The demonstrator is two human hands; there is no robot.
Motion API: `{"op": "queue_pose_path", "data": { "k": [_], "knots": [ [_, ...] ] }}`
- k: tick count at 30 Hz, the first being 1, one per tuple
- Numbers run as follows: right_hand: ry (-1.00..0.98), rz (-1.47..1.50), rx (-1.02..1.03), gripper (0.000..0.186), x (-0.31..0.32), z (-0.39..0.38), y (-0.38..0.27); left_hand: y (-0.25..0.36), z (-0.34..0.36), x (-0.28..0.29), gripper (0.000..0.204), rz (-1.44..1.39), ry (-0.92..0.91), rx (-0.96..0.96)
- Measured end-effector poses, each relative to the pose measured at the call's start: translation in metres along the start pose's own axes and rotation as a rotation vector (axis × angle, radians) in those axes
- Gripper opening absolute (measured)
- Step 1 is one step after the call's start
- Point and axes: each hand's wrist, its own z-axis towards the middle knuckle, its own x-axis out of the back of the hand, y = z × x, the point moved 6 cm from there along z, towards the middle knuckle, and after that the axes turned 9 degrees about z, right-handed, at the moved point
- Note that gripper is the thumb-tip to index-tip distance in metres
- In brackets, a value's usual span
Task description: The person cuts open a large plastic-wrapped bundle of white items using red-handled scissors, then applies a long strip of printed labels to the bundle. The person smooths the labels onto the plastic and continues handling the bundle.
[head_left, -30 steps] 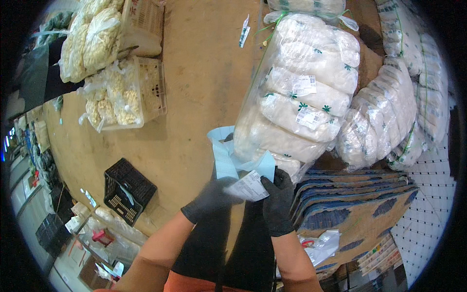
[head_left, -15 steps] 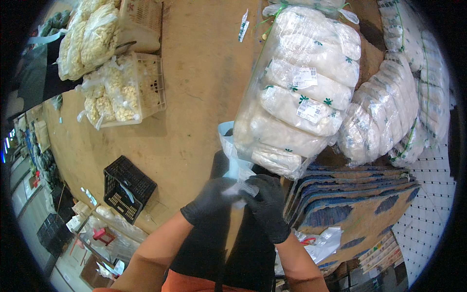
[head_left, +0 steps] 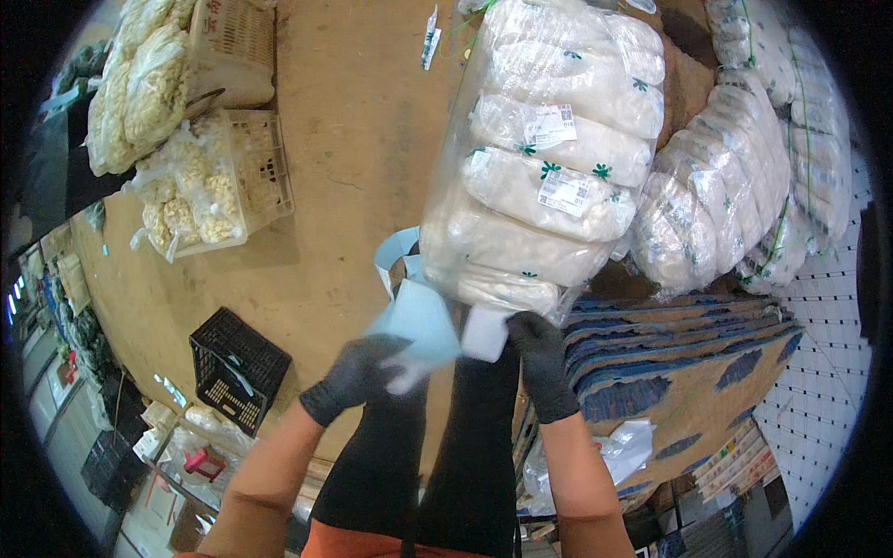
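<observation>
My left hand (head_left: pixel 349 377), in a black glove, is closed around a pale blue strip of label backing paper (head_left: pixel 423 325). The strip loops up and away beside the near end of a big plastic-wrapped bundle (head_left: pixel 549 223), and its lower part is smeared by motion. Between the fingertips of my gloved right hand (head_left: pixel 541 358) is a small white label (head_left: pixel 486 333), held apart from the strip just below the bundle. Several white packs with green leaf marks fill the bundle. Two printed labels, an upper one (head_left: pixel 551 125) and a lower one (head_left: pixel 564 191), stick to its packs.
More wrapped bundles (head_left: pixel 712 186) stand at the right. A stack of blue-and-brown sheets (head_left: pixel 670 372) lies near my right arm. On the left are a black crate (head_left: pixel 240 370) and a pale crate (head_left: pixel 265 172) with bags of cream-coloured pieces. A paper scrap (head_left: pixel 431 39) lies on the brown floor.
My hands have moved apart, the left one leftward with the blue strip, the right one rightward with the white label. The label now shows separate from the strip. The whole view has shifted slightly.
</observation>
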Motion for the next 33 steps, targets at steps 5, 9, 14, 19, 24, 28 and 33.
{"op": "queue_pose_path", "data": {
  "k": [5,9,14,19,24,28,33],
  "knots": [
    [0.675,-0.077,0.120,0.008,0.064,0.014,-0.034,-0.048,-0.021,0.023,0.022,0.073,0.033,0.207],
    [0.576,-0.519,0.604,0.010,0.048,0.043,-0.039,-0.060,-0.026,0.015,0.022,0.065,0.021,0.216],
    [0.399,-0.701,0.405,0.024,0.005,0.065,0.035,-0.054,-0.014,-0.006,0.024,0.045,0.022,0.151],
    [0.195,-0.706,0.166,0.053,-0.016,0.053,0.028,-0.053,-0.014,-0.024,0.032,0.020,-0.102,0.277],
    [0.208,-0.680,0.157,0.049,-0.004,0.061,0.015,-0.053,-0.002,-0.044,0.037,-0.158,-0.062,0.272],
    [0.016,-0.071,-0.081,0.032,-0.031,0.007,0.008,-0.058,-0.002,-0.052,0.045,-0.314,-0.028,0.314],
    [0.104,0.687,-0.530,0.030,-0.064,-0.036,-0.015,-0.013,0.011,-0.035,0.044,-0.413,-0.134,0.250]
  ]
}}
